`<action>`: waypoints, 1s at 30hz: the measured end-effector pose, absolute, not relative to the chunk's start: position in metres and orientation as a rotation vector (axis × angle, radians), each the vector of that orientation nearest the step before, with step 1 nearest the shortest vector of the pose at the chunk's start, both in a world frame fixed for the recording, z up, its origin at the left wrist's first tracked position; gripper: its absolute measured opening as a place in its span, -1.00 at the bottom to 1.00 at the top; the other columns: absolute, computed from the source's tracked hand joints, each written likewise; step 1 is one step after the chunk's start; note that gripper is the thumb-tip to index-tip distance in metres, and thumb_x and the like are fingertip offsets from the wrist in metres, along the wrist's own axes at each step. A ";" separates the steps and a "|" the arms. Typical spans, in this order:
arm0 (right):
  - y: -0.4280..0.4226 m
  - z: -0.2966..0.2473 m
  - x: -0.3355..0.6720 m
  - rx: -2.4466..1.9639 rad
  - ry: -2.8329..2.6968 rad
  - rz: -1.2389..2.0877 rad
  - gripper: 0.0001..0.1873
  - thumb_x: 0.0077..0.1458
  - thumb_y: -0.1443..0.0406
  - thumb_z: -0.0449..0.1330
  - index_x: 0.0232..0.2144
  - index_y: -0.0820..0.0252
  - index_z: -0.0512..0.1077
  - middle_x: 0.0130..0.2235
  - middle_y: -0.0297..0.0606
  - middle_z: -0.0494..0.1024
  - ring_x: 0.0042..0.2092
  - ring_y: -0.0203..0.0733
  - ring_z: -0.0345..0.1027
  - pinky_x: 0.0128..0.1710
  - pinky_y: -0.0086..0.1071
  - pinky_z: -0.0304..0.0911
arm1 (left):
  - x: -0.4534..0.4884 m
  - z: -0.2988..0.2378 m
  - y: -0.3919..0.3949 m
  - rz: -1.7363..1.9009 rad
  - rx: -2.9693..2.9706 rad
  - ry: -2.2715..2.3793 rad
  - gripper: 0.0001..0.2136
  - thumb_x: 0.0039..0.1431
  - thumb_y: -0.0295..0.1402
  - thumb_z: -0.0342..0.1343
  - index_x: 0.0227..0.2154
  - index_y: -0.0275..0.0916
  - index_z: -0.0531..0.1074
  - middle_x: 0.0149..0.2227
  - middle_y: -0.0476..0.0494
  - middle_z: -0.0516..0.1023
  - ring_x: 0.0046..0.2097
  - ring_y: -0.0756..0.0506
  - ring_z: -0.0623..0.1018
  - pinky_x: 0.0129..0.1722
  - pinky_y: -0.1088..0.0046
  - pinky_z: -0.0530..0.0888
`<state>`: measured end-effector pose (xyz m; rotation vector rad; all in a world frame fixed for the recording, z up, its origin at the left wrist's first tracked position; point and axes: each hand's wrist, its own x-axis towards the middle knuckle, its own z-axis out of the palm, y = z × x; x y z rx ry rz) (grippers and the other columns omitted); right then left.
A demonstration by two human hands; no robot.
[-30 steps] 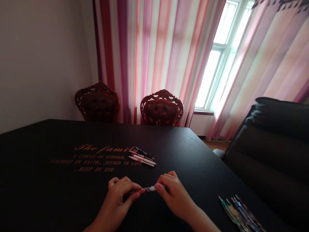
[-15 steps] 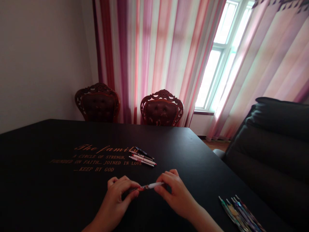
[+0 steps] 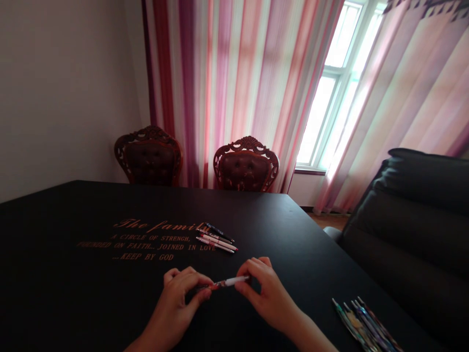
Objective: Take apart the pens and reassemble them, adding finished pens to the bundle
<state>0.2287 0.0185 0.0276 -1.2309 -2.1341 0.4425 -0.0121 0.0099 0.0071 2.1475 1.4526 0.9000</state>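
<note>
Both my hands hold one pen just above the black table near its front edge. My left hand pinches the pen's darker, red-marked end with thumb and fingers closed. My right hand pinches the white end, fingers curled round it. The pen lies almost level between the two hands, its white part showing in the gap.
A few pens lie in a small group farther back, by gold lettering on the tabletop. Several patterned pens lie at the front right. Two carved chairs stand behind the table; a dark padded armchair is at the right.
My hands have drawn slightly apart along the pen, so more of its white part shows. The right hand rose a little. The other pens have not moved.
</note>
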 end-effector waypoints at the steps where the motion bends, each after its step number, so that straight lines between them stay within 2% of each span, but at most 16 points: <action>1: 0.019 0.027 0.229 -1.219 -2.135 0.434 -0.89 0.17 0.23 0.26 -0.37 0.11 0.43 -0.36 -0.42 0.47 -0.26 -0.25 0.28 -0.15 -0.31 0.02 | -0.012 0.007 0.009 0.896 2.148 1.453 -0.92 0.20 -0.27 0.20 -0.26 0.04 0.56 -0.32 0.08 0.61 -0.22 -0.12 0.51 -0.06 0.24 0.14; 8: 0.019 0.024 0.228 -1.203 -2.211 0.397 -0.50 0.34 0.19 0.04 -0.65 0.19 0.33 -0.57 -0.46 0.33 -0.40 -0.34 0.26 -0.09 -0.25 -0.02 | -0.010 0.011 0.008 0.904 2.153 1.428 -0.93 0.19 -0.28 0.21 -0.29 0.02 0.58 -0.31 0.05 0.63 -0.22 -0.12 0.52 -0.05 0.22 0.15; 10: 0.017 0.026 0.228 -1.194 -2.189 0.412 -0.59 0.33 0.19 0.06 -0.57 0.16 0.38 -0.51 -0.45 0.39 -0.37 -0.32 0.28 -0.10 -0.26 0.00 | -0.010 0.012 0.008 0.903 2.125 1.442 -0.93 0.19 -0.26 0.21 -0.30 0.01 0.58 -0.31 0.04 0.63 -0.21 -0.14 0.52 -0.05 0.21 0.16; 13: 0.016 0.030 0.229 -1.168 -2.140 0.409 -0.86 0.25 0.22 0.17 -0.36 0.11 0.42 -0.36 -0.41 0.49 -0.28 -0.26 0.31 -0.12 -0.28 0.02 | -0.011 0.012 0.009 0.887 2.089 1.461 -0.92 0.19 -0.24 0.20 -0.29 0.01 0.58 -0.33 0.04 0.62 -0.21 -0.16 0.51 -0.04 0.20 0.16; 15: 0.016 0.031 0.230 -1.142 -2.133 0.398 -0.92 0.24 0.25 0.20 -0.32 0.09 0.42 -0.33 -0.41 0.51 -0.26 -0.24 0.32 -0.09 -0.27 0.00 | -0.011 0.011 0.009 0.865 2.077 1.454 -0.91 0.19 -0.22 0.19 -0.28 0.02 0.57 -0.31 0.05 0.62 -0.19 -0.16 0.52 -0.02 0.19 0.15; 18: 0.018 0.031 0.231 -1.119 -2.111 0.365 -0.92 0.26 0.28 0.18 -0.33 0.09 0.42 -0.32 -0.40 0.53 -0.23 -0.23 0.34 -0.06 -0.25 -0.02 | -0.011 0.010 0.010 0.844 2.045 1.454 -0.86 0.21 -0.16 0.16 -0.21 0.04 0.56 -0.26 0.04 0.62 -0.14 -0.18 0.52 0.00 0.19 0.17; 21: 0.020 0.032 0.234 -1.128 -2.064 0.332 -0.93 0.25 0.30 0.18 -0.32 0.09 0.42 -0.32 -0.40 0.52 -0.23 -0.23 0.34 -0.07 -0.26 -0.02 | -0.010 0.009 0.011 0.839 2.024 1.427 -0.78 0.27 -0.11 0.07 -0.12 0.04 0.53 -0.32 0.04 0.61 -0.17 -0.17 0.53 -0.01 0.20 0.20; 24: 0.022 0.034 0.237 -1.130 -2.065 0.317 -0.91 0.25 0.27 0.20 -0.34 0.10 0.43 -0.33 -0.41 0.53 -0.24 -0.24 0.34 -0.07 -0.26 -0.03 | -0.011 0.009 0.012 0.826 2.044 1.378 -0.77 0.31 -0.15 0.00 -0.18 -0.02 0.55 -0.42 0.05 0.57 -0.24 -0.14 0.54 -0.04 0.22 0.21; 26: 0.022 0.034 0.237 -1.130 -2.085 0.308 -0.86 0.25 0.24 0.19 -0.37 0.10 0.43 -0.35 -0.42 0.52 -0.25 -0.25 0.34 -0.08 -0.26 -0.03 | -0.011 0.009 0.012 0.824 2.062 1.379 -0.80 0.29 -0.19 0.03 -0.23 -0.03 0.56 -0.44 0.05 0.56 -0.27 -0.14 0.54 -0.05 0.22 0.21; 30: 0.023 0.029 0.236 -1.161 -2.132 0.256 -0.65 0.31 0.17 0.10 -0.51 0.15 0.37 -0.46 -0.42 0.44 -0.32 -0.27 0.28 -0.13 -0.27 -0.03 | -0.013 0.008 0.013 0.873 2.110 1.416 -0.85 0.25 -0.24 0.11 -0.25 0.00 0.59 -0.43 0.04 0.58 -0.25 -0.14 0.54 -0.06 0.21 0.19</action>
